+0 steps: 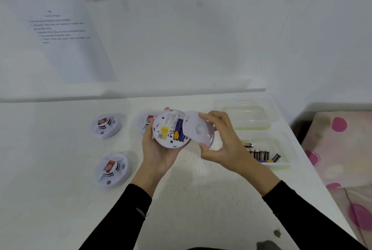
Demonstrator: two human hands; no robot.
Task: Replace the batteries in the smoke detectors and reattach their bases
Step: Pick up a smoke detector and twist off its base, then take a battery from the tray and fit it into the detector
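Holding an opened smoke detector [168, 129] in the closed left hand [159, 153], above the table [201, 189]; right hand [219, 145] is pinching its base [198, 129] alongside, overlapping the detector's edge. Batteries appear seated; next, likely aligning and twisting the base on.

Printed sheets [66, 34] hung on the wall beyond my white counter [201, 199]; pink-spotted bedding [342, 149] lay right of it.
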